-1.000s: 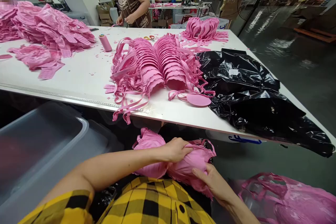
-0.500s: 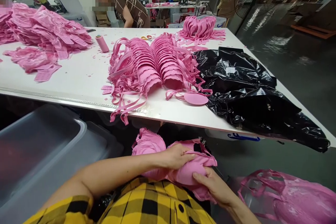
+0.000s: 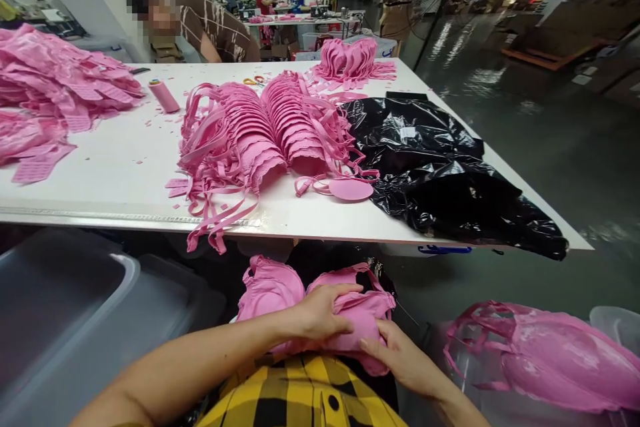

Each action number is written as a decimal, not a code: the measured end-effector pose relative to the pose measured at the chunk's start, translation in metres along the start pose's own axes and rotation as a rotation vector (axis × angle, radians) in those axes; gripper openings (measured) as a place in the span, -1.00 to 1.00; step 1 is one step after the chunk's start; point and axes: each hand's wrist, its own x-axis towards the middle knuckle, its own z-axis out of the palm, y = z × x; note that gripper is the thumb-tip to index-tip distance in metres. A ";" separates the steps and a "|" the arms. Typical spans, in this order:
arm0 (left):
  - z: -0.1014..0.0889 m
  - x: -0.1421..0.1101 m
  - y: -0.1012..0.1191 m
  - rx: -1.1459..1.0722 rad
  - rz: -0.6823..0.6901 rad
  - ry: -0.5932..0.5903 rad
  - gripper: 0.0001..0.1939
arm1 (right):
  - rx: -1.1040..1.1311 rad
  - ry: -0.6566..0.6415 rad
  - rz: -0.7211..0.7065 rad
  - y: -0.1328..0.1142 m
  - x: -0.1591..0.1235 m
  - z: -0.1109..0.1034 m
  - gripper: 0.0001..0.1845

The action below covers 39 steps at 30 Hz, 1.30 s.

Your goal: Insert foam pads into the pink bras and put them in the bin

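A pink bra (image 3: 270,287) lies in my lap below the table edge. My left hand (image 3: 320,312) presses down on its right cup, fingers curled over the fabric. My right hand (image 3: 400,357) grips the same cup from underneath at its right side. On the white table (image 3: 115,173) above, a long nested stack of pink bras (image 3: 260,127) lies with straps hanging over the front edge. A loose pink pad (image 3: 350,189) rests beside the stack.
A black plastic bag (image 3: 440,173) covers the table's right part. A pink thread spool (image 3: 163,96), more pink piles (image 3: 55,90) and another bra stack (image 3: 350,59) sit farther back. A person in a brown shirt (image 3: 210,27) bends behind the table. Grey bin (image 3: 75,307) at left, pink garments in a bin (image 3: 545,353) at right.
Both hands kept kneading the bra cup in my lap, the right hand sliding further under it. The view shifted right. The person behind the table bent lower.
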 end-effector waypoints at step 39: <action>-0.081 -0.027 0.010 0.618 0.044 -0.342 -0.61 | -0.043 0.559 0.163 0.015 -0.003 -0.026 -0.58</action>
